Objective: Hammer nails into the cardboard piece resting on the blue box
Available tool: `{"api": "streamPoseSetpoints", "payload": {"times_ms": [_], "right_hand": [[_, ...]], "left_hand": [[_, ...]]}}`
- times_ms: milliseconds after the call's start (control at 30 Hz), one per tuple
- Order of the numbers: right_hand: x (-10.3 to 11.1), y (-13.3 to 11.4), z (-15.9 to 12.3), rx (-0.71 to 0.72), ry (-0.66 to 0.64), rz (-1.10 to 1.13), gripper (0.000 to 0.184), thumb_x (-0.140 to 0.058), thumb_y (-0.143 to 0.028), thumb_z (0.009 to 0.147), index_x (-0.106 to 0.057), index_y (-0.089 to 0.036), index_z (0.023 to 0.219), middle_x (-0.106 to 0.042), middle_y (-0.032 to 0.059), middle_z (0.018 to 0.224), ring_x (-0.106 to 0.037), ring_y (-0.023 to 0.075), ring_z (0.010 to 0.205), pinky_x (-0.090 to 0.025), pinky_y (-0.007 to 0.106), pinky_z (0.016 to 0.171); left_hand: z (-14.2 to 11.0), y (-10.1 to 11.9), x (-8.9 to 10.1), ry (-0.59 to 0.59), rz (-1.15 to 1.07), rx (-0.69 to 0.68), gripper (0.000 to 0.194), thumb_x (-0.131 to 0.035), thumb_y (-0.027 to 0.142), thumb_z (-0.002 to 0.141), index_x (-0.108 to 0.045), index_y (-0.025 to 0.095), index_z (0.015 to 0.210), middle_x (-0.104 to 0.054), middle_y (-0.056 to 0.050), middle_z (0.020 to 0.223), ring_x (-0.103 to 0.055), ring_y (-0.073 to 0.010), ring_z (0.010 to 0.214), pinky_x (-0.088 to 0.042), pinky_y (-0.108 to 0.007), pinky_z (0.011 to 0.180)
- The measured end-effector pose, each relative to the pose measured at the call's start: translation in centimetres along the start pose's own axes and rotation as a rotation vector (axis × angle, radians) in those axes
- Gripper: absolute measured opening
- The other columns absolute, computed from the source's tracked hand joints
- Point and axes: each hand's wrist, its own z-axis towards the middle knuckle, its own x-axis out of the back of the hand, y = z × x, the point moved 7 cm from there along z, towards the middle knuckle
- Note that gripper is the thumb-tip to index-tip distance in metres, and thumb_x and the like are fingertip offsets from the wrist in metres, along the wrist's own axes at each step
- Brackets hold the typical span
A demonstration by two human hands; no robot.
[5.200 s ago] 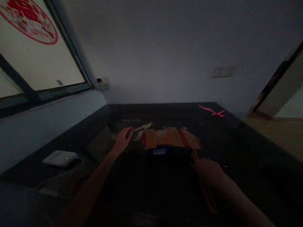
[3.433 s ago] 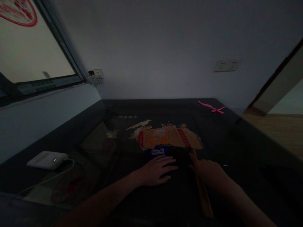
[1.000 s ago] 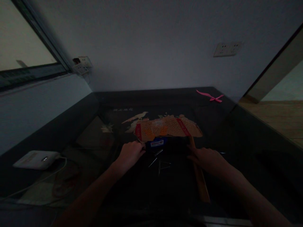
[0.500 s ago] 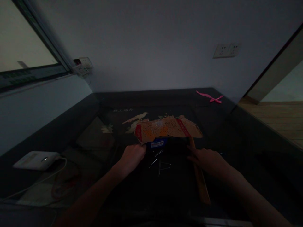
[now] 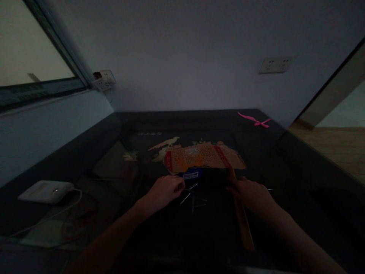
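Observation:
My left hand (image 5: 167,190) is closed in a pinch, with one thin shiny nail (image 5: 188,190) sticking out from its fingertips. Several more thin nails (image 5: 199,205) lie scattered on the dark tabletop just beside it. My right hand (image 5: 252,196) is closed around the upper part of a brown wooden stick (image 5: 243,228), which slants toward me. Beyond both hands lies a torn piece of cardboard (image 5: 196,156) with red bands and orange marks. A blue packet (image 5: 191,174) with a white label shows at its near edge; the dark patch right of it is unclear.
On the left rests a white power bank (image 5: 45,192) with a cable. A pink ribbon (image 5: 258,122) lies at the table's far right. The dark table (image 5: 176,120) meets the wall, which carries sockets (image 5: 275,65). A printed bird shows behind the cardboard.
My left hand swept over the table, reached the cardboard's near left edge, and has now moved slightly right with a nail in its fingers. Nails show where none were visible earlier. The right hand stays at the stick.

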Motion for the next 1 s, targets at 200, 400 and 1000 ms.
{"api": "streamPoseSetpoints", "payload": {"times_ms": [200,400,1000], "right_hand": [[0.0,-0.1,0.1,-0.007,-0.008,0.021,0.039,-0.038,-0.041,0.09,-0.055,-0.023,0.121,-0.062,0.0141,0.106,-0.066,0.0295,0.086,-0.049,0.037,0.062],[0.0,-0.1,0.1,0.005,-0.011,0.022,0.039,-0.038,-0.039,0.09,-0.054,-0.022,0.121,-0.061,0.0145,0.108,-0.066,0.0291,0.086,-0.049,0.037,0.062],[-0.2,-0.1,0.1,0.011,-0.002,0.015,0.039,-0.039,-0.038,0.09,-0.053,-0.022,0.122,-0.06,0.0144,0.112,-0.065,0.0284,0.088,-0.049,0.036,0.065]], "left_hand": [[-0.7,2.6,0.8,0.034,-0.266,-0.194,0.013,-0.052,0.019,0.082,-0.063,0.019,0.09,-0.062,-0.001,0.091,-0.057,-0.0105,0.078,-0.042,-0.02,0.069],[-0.8,3.1,1.5,0.123,-0.392,-0.225,0.013,-0.052,0.018,0.082,-0.062,0.018,0.09,-0.062,-0.002,0.093,-0.057,-0.0107,0.084,-0.044,-0.022,0.077],[-1.1,4.1,2.0,0.201,-0.534,-0.308,0.015,-0.053,0.014,0.081,-0.063,0.016,0.091,-0.059,-0.004,0.093,-0.056,-0.0108,0.084,-0.046,-0.023,0.076]]}}
